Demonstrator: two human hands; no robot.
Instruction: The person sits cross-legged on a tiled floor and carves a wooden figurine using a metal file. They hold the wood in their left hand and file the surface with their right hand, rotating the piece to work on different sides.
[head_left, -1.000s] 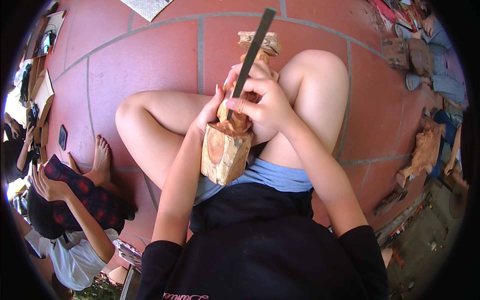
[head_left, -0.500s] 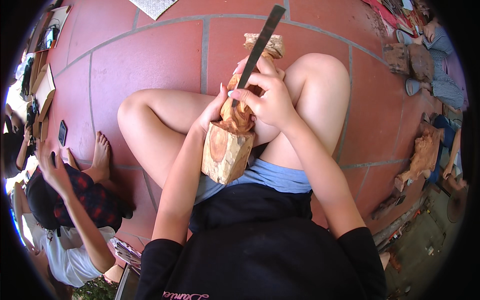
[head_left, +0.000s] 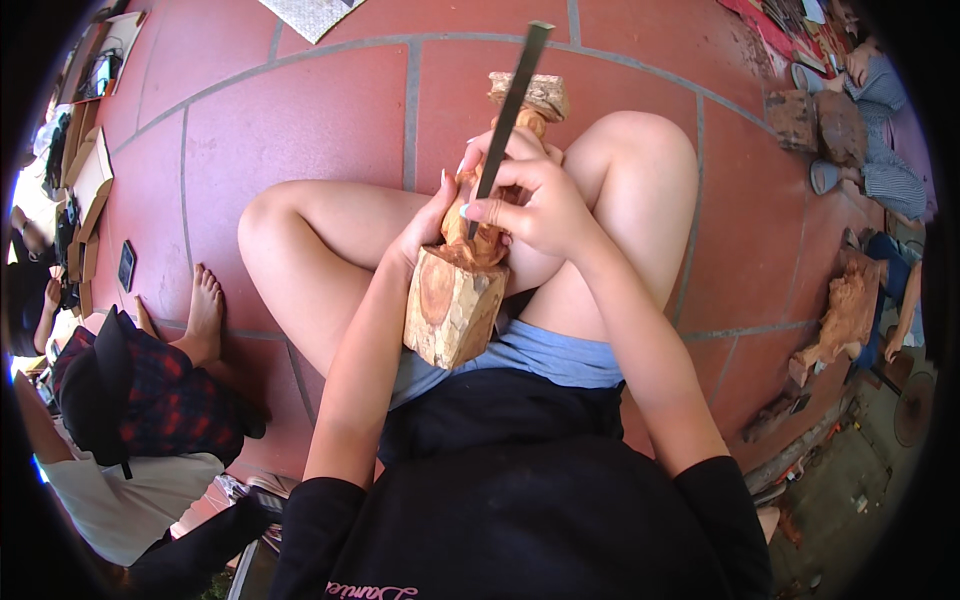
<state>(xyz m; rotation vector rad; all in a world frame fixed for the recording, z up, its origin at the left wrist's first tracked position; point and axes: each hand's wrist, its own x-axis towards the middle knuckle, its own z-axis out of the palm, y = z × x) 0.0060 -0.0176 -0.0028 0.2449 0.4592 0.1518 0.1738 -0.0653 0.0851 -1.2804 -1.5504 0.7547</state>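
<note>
Carved wood piece (head_left: 455, 310), block-ended, aslant over the lap (head_left: 560, 350). Left hand (head_left: 425, 228): fingers wrapped about its left side. Right hand (head_left: 545, 208): fingers pinched around a dark flat bar (head_left: 514, 105), lower end at the carving. Beyond: red tiled floor (head_left: 290, 120).

It looked like an informal wood-carving workshop, spread over a floor (head_left: 290, 120) of large red tiles where I sat. My right grip (head_left: 545, 205) held a flat metal tool (head_left: 512, 110) at a partly carved wooden piece (head_left: 452, 315), its near end a rough, blocky mass. At the far right, dark timber chunks (head_left: 842, 128) stood beside someone in striped trousers (head_left: 895, 185); nearer on that side lay a rough brown slab (head_left: 840, 310) of wood. Scraps littered the grey ground (head_left: 865, 490) at the near right. Along the left were open cardboard boxes (head_left: 92, 180), with a person in a white shirt (head_left: 140, 500) nearer me.
</note>
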